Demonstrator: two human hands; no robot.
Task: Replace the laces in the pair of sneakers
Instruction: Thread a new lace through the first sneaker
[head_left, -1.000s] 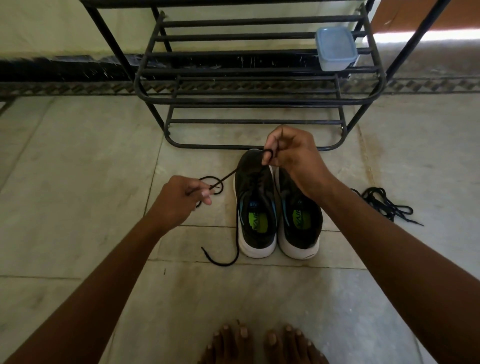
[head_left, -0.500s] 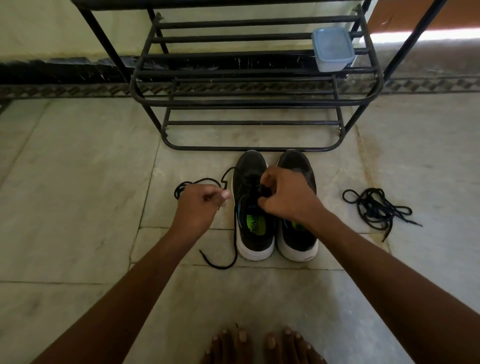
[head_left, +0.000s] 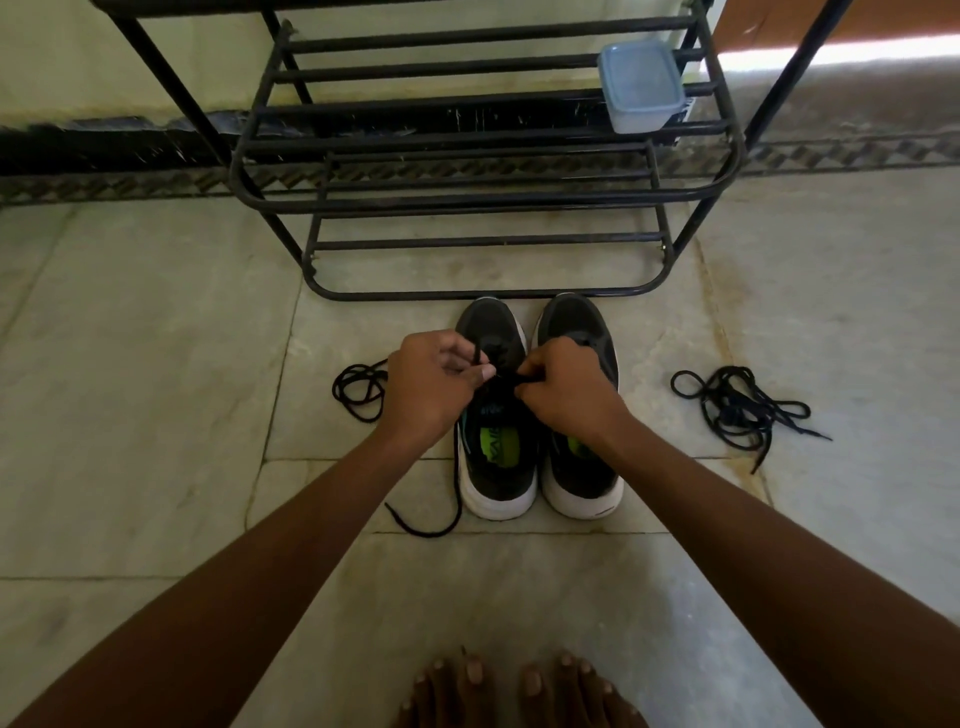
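Observation:
Two black sneakers with white soles stand side by side on the floor, toes pointing away: the left sneaker (head_left: 493, 467) and the right sneaker (head_left: 576, 322). Both hands hover over the left sneaker's eyelets. My left hand (head_left: 431, 384) pinches a strand of the black lace (head_left: 358, 392), which loops on the floor to the left and trails down beside the heel. My right hand (head_left: 566, 389) pinches the same lace over the tongue. The eyelets are hidden by my fingers.
A tangled pile of black laces (head_left: 737, 405) lies on the floor to the right. A black metal shoe rack (head_left: 467, 197) stands just beyond the toes, with a blue lidded plastic box (head_left: 641, 85) on a shelf. My bare feet (head_left: 519, 691) are at the bottom.
My right hand came down from above the toes to the left sneaker's tongue. My left hand moved right to meet it, and the lace went slack on the floor.

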